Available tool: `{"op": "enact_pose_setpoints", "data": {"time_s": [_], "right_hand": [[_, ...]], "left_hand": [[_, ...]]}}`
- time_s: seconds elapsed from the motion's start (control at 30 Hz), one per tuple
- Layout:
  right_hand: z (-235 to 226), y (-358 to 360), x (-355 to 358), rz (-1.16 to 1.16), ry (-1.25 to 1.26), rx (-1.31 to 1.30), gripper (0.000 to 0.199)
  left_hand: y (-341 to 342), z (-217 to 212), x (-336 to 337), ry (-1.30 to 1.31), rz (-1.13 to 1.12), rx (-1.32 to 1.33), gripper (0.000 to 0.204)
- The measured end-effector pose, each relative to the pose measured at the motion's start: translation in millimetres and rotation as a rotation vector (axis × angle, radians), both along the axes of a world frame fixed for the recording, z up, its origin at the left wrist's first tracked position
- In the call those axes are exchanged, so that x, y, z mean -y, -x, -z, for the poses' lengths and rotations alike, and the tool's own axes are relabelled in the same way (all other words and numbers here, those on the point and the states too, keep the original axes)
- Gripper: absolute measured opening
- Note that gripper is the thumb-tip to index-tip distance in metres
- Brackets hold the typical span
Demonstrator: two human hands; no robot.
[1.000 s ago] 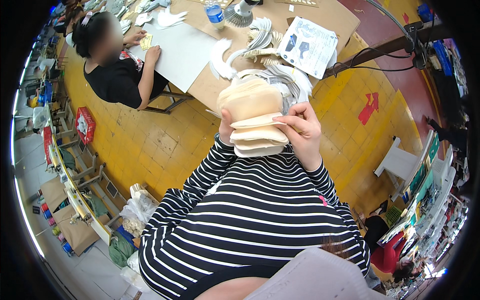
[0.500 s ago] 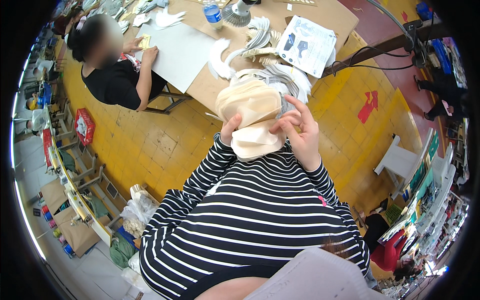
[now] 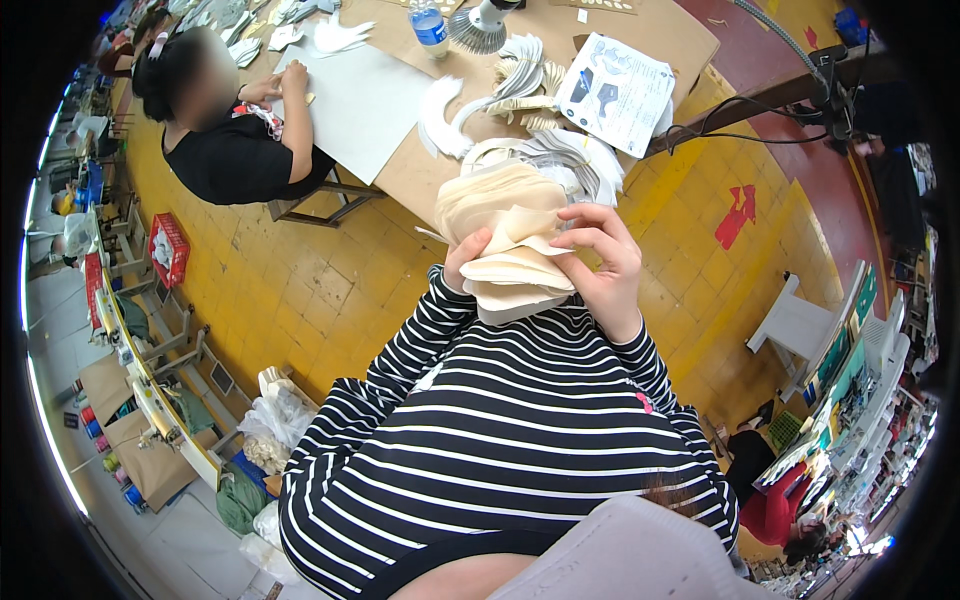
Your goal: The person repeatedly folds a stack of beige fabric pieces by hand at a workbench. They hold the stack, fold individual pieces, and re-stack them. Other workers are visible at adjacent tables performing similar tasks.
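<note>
Between my hands, in front of my striped top, is a thick stack of cream-coloured flat cut pieces [image 3: 490,198], fanned open. My left hand [image 3: 464,260] is closed round its left side, the thumb lying on top. At the right edge, my right hand [image 3: 608,265] pinches a thin cream piece [image 3: 527,228] between thumb and fingers, and that piece is bent upward. Lower pieces of the stack [image 3: 515,272] sag toward me. The left fingers beneath the stack are hidden. Just beyond, piles of white curved cut pieces [image 3: 580,160] lie on the table.
The brown-topped table [image 3: 685,35] carries a printed sheet [image 3: 615,95], a bottle [image 3: 428,30], a lamp [image 3: 478,32] and a large pale sheet [image 3: 365,100]. A person in black [image 3: 230,160] works at its left side. A red crate [image 3: 168,250] stands on the yellow floor [image 3: 300,280].
My right hand's raised fingers have come down and closed on a piece's edge, which is now lifted and bent. At the left, the co-worker's hands have shifted over the pale sheet.
</note>
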State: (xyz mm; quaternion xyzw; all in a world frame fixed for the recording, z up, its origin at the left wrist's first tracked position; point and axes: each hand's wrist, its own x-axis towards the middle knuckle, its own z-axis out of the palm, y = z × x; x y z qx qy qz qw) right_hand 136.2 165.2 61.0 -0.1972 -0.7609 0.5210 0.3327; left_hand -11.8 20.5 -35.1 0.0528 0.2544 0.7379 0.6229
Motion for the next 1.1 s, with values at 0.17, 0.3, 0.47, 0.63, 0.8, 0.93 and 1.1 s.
{"op": "enact_pose_setpoints", "data": {"time_s": [0.17, 0.3, 0.47, 0.63, 0.8, 0.93, 1.1], "right_hand": [[3.6, -3.1, 1.2, -0.003, -0.052, 0.007, 0.019], [3.9, -4.4, 0.1, -0.026, -0.15, -0.019, 0.021], [-5.0, -3.5, 1.8, 0.019, -0.353, -0.028, 0.02], [-15.2, -6.8, -11.7, -0.145, -0.657, 0.065, 0.015], [-22.8, -4.5, -14.9, -0.2, -0.643, 0.141, 0.014], [-21.6, -7.1, -15.4, -0.2, -0.64, 0.154, 0.015], [-10.7, -8.7, -10.6, -0.143, -0.771, 0.082, 0.013]], "left_hand": [[-1.5, 5.9, 0.2, 0.04, -0.03, 0.026, 0.058], [-1.8, 1.5, 0.0, 0.051, -0.056, -0.04, 0.058], [-2.4, -8.6, -5.4, 0.058, -0.074, -0.11, 0.055], [-7.4, -23.3, -7.7, -0.003, -0.164, -0.329, 0.046], [-12.1, -15.2, -6.6, 0.022, -0.166, -0.485, 0.044], [-8.3, -6.5, -2.9, 0.06, -0.093, -0.527, 0.049], [-10.6, -23.5, -12.7, -0.069, -0.076, -0.07, 0.063]]}}
